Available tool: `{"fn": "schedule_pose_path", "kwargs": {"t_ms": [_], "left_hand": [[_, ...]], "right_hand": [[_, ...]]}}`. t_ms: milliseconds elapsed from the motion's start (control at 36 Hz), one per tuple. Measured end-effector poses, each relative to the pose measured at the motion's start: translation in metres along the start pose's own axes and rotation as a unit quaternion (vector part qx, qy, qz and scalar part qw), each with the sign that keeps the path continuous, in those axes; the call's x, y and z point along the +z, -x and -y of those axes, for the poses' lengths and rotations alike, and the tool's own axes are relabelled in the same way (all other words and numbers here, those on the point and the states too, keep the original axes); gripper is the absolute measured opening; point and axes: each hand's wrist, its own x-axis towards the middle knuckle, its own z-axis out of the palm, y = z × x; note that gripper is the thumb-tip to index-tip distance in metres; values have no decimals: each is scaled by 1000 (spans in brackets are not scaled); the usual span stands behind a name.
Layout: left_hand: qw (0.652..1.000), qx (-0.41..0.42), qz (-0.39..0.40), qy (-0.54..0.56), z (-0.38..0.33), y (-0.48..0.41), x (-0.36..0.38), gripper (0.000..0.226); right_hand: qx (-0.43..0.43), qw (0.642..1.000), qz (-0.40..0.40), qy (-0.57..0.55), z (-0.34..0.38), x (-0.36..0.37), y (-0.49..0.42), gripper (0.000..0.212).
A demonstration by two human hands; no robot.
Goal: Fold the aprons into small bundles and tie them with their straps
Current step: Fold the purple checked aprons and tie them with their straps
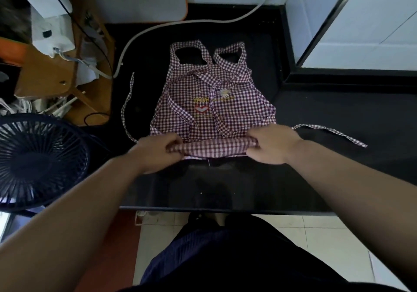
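fan (33, 161) cut by left edge, apron (232, 111) lettering unreadable, right hand (274, 145) fingertips hidden under fold

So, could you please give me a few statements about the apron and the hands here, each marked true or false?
1. The left hand and the right hand both grip the rolled near edge of the apron. True.
2. The apron is plain blue. False: it is checked in dark red and white.
3. A strap trails on the counter to the right of the right hand. True.
4. The fan stands to the right of the counter. False: it is on the left.
5. The apron is already tied into a bundle. False: only its near edge is rolled, and the rest lies flat.
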Motion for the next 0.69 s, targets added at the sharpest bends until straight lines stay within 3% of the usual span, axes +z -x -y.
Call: {"fn": "schedule_pose_path", "kwargs": {"t_ms": [83,167,222,333,417,556,639,694], "left_hand": [[994,-35,-60,-80,0,-12,-15,52],[951,-62,-146,-267,-7,-23,-12,51],[941,-38,-129,-309,-13,-28,-2,57],[979,-18,-80,-189,-14,-30,29,57],[992,-13,-96,-75,-9,-25,35,54],[989,-10,-141,43,-15,-19,35,26],[971,-47,-215,95,-19,-26,29,24],[956,-92,-242,137,-21,-35,16,38]], "right_hand": [[35,997,-29,56,-8,-11,-11,33],[58,987,-13,150,-11,-6,-22,55],[54,988,17,145,-9,5,-27,56],[93,991,90,23,-3,24,-22,58],[90,995,24,18,-5,20,-19,53],[101,994,3,33,-6,20,-16,39],[150,982,-62,-95,-5,10,-24,43],[199,950,-105,-218,-6,-4,-33,50]]}}
